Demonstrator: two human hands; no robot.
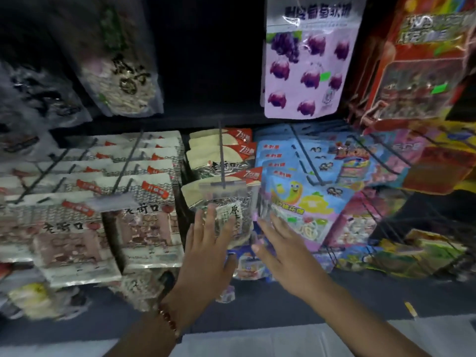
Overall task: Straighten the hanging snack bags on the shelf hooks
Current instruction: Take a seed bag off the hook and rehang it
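The head view looked down on rows of snack bags hung from shelf hooks. We had our left hand [206, 243] flat and released, fingers spread, its palm pressed to the face of the front sunflower seed bag [226, 210] in the middle column. That bag hung with its long axis roughly vertical, top edge up at the hook [221, 155] and bottom edge toward us, its printed face turned outward; its header sat slightly skewed against the bags behind it. Our right hand [279, 243] was likewise unclenched, fingers extended and pointing up-left, the fingertips [262, 222] touching the seam between the seed bag and the blue fruit candy bag [306, 202] just beside it on the right. We could not tell whether any finger reached behind a bag.

A beaded bracelet [168, 323] circled the left wrist. To the left of the seed column hung two columns of cream nut bags [144, 222] with red labels, all upright on their dark hooks. Above, on the upper row, a lilac grape candy bag [306, 68] hung straight, with a red boxed pack [417, 73] tilted at its right and a grey seed pouch [123, 68] leaning at the upper left. Bright packets at the far right were too blurred to name.
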